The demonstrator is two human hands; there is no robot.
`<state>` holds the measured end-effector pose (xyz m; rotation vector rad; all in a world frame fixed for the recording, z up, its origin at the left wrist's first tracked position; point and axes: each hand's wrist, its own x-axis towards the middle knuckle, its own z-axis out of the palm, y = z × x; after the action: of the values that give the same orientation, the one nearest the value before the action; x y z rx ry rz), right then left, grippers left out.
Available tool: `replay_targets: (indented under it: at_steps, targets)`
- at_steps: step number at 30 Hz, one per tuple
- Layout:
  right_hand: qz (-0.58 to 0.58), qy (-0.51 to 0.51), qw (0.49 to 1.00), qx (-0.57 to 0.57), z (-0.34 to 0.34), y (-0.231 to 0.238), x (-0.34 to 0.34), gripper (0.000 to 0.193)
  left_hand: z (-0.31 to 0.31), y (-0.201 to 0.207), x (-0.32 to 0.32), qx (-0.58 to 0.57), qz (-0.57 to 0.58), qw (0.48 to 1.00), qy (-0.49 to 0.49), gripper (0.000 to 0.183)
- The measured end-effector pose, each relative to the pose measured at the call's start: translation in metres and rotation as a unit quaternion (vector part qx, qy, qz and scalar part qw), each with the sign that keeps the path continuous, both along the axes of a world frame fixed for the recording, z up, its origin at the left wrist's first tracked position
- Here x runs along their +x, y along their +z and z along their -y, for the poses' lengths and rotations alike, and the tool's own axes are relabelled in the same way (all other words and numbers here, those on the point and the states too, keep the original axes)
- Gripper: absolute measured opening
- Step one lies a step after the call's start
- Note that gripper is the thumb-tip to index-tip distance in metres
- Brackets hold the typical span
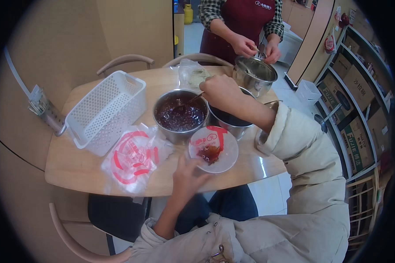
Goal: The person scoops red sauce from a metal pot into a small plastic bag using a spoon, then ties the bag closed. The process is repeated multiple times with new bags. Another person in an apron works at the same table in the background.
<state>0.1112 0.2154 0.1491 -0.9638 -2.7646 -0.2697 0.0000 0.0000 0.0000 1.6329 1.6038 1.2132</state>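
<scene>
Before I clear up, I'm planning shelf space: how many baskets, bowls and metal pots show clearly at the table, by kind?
White basket: 1
Bowl: 1
Metal pots: 3
Total: 5
Not counted: a metallic thing partly hidden by the right sleeve

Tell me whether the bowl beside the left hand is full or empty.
Neither: the bowl is only partly filled. Some glossy reddish-brown stuff lies inside, while much of the pale inner wall shows bare.

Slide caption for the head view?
Right fingers hold a utensil in a pot of dark, glossy mixture; left fingers at a white bowl.
</scene>
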Motion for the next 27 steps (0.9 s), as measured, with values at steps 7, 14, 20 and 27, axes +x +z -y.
replay_targets:
  at_steps: [7, 14, 20, 27]
  targets:
    - [-0.112, 0.099, 0.985, -0.082, -0.004, -0.006, 0.004, 0.017, -0.001, -0.022, -0.008, 0.132, 0.04, 0.99, 0.012, 0.076]
    - [-0.266, 0.038, 0.944, -0.19, 0.013, -0.041, -0.028, 0.034, -0.009, -0.038, -0.014, 0.078, 0.348, 0.928, 0.103, 0.064]
    - [-0.373, -0.038, 0.851, -0.368, 0.017, -0.05, -0.015, 0.029, -0.008, -0.042, -0.014, 0.036, 0.313, 0.942, 0.112, 0.047]
    - [-0.509, -0.088, 0.69, -0.507, 0.013, -0.039, 0.02, 0.026, -0.009, -0.039, -0.013, 0.021, 0.324, 0.939, 0.111, 0.03]
